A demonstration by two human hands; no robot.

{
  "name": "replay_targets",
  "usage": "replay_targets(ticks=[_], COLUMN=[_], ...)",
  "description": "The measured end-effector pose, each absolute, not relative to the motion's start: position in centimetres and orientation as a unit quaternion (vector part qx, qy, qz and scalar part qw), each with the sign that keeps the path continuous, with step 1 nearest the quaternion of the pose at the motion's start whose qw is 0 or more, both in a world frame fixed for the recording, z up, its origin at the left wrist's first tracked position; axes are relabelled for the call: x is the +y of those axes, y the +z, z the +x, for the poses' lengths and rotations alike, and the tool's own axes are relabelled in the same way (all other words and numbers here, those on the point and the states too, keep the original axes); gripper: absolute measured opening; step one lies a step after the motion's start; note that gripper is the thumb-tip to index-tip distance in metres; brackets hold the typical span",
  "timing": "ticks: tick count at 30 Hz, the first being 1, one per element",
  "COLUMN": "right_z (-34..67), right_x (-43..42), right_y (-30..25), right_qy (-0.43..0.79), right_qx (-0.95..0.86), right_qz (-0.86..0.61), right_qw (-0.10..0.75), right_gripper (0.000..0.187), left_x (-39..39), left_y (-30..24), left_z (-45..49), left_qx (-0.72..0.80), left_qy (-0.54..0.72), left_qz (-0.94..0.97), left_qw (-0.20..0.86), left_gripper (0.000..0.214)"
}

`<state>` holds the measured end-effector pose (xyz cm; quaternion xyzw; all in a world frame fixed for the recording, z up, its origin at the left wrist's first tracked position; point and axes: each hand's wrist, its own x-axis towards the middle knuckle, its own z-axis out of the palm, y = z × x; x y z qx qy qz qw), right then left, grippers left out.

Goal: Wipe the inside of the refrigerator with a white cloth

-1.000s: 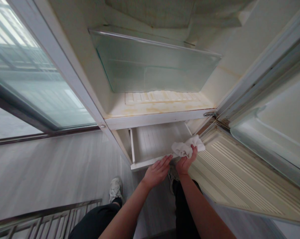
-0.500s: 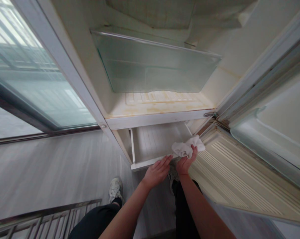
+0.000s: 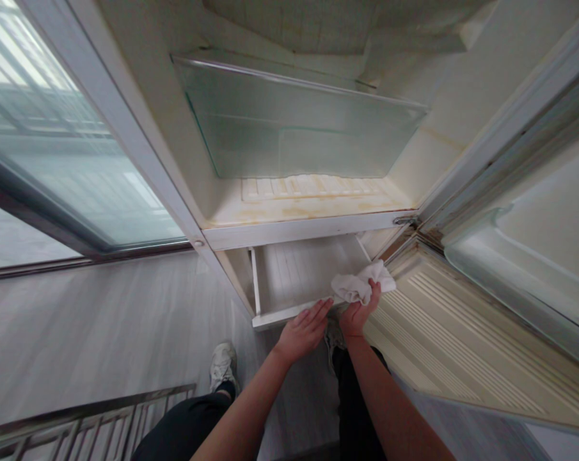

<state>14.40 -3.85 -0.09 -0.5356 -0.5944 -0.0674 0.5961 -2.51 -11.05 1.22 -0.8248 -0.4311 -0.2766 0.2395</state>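
Note:
A white drawer (image 3: 289,272) is pulled partway out of the lower compartment of an open fridge. My left hand (image 3: 302,330) lies along the drawer's front edge with its fingers stretched out. In my right hand (image 3: 360,314) is a crumpled white cloth (image 3: 356,286), pressed against the drawer's front right corner. Part of the cloth hangs past that corner toward the lower door. The palm side of my left hand is hidden.
Above the drawer, a glass shelf (image 3: 299,128) stands tilted in the upper compartment, whose floor (image 3: 308,205) has yellowish stains. The ribbed lower door (image 3: 462,339) is swung open at right. A metal rack (image 3: 92,419) lies at lower left, near a sliding glass door (image 3: 78,147).

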Motion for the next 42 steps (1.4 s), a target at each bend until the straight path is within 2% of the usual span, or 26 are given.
replay_targets(ticks=[11, 23, 42], right_z=[14.44, 14.31, 14.29], right_x=[-4.04, -3.82, -3.81], right_y=[0.09, -0.07, -0.05], right_qy=[-0.048, -0.055, -0.059], right_qx=[-0.599, -0.588, -0.588], right_qz=[-0.547, -0.534, -0.543], right_qw=[0.582, 0.605, 0.597], right_gripper=[0.048, 0.055, 0.053], left_x=[-10.95, -10.93, -10.87], left_y=[1.17, 1.13, 0.93], left_z=[-2.45, -2.39, -2.36], left_qx=[-0.433, -0.431, -0.431], left_qy=[-0.281, -0.289, -0.293], left_qz=[-0.822, -0.819, -0.817], left_qw=[0.239, 0.244, 0.247], left_gripper=[0.018, 0.018, 0.019])
